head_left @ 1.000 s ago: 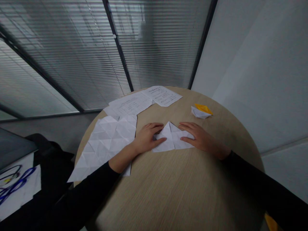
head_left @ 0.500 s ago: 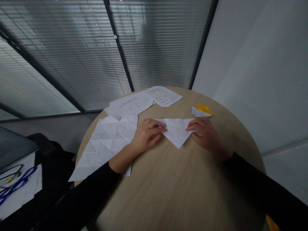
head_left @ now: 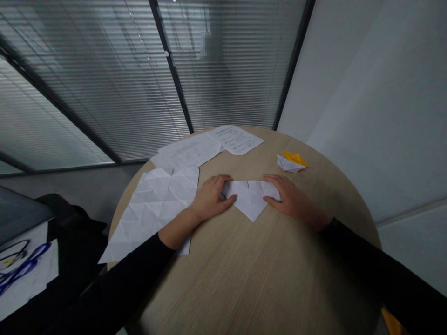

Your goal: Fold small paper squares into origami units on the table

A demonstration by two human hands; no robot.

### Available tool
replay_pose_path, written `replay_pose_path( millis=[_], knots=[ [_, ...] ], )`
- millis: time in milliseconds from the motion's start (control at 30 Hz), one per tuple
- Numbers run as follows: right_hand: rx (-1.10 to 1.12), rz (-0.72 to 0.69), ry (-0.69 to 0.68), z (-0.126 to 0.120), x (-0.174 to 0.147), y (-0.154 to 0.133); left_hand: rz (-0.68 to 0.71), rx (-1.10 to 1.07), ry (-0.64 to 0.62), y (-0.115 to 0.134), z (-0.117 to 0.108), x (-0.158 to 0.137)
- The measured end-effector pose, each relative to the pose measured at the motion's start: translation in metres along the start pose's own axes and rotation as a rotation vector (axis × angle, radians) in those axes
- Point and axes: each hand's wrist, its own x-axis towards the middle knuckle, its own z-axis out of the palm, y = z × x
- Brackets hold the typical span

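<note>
Nearest the camera, two black sleeves come in from about 7 and 5 o'clock across the round wooden surface (head_left: 244, 279). They end in the two hands at its middle, both laid flat on a folded white paper (head_left: 250, 200) whose point aims back toward the person at 6 o'clock.

The left hand (head_left: 210, 197) lies on the paper's 9 o'clock corner, fingers spread and loosely extended, thumb tucked along the lower edge. It is open and pressing, not pinching. The right hand (head_left: 289, 197) mirrors it on the 3 o'clock corner, fingers flat and pointing inward, also open. Held this way, palms down at opposite ends, the hands seem to be pinning the sheet so that its folded flaps lie flat and the creases stay sharp.

At 9 o'clock of the left hand, partly under that forearm, a large creased sheet (head_left: 153, 204) lies spread out, its grid of triangular folds showing, parked just beside the work.

Farther off, toward 11 and 12 o'clock, printed pages (head_left: 209, 145) overlap near the far rim, well apart from the hands. At 1 o'clock sits a small folded white-and-yellow piece (head_left: 291, 162). Beyond the surface stand window blinds (head_left: 104, 83).
</note>
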Motion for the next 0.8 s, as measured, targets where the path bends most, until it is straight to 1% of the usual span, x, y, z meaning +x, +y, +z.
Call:
replay_pose_path(
  millis=[100,200,500,633,800],
  knots=[
    [-0.004,0.035,0.010,0.0043,-0.0034,0.0064,-0.005,-0.008,-0.025,-0.0030,0.0022,-0.0014],
    [0.002,0.030,0.002,0.0041,-0.0035,0.0097,0.005,-0.021,-0.026,-0.0023,0.0016,-0.0013],
    [0.019,0.021,0.005,0.0022,-0.0029,0.0092,0.012,-0.108,0.036,0.0007,-0.0013,0.0011],
    [0.024,0.014,-0.016,0.0008,-0.0020,0.0052,0.031,-0.080,0.049,0.0020,-0.0041,0.0038],
    [0.045,0.005,-0.015,-0.0010,-0.0008,0.0041,0.096,-0.050,0.019,0.0032,-0.0075,0.0054]
  ],
)
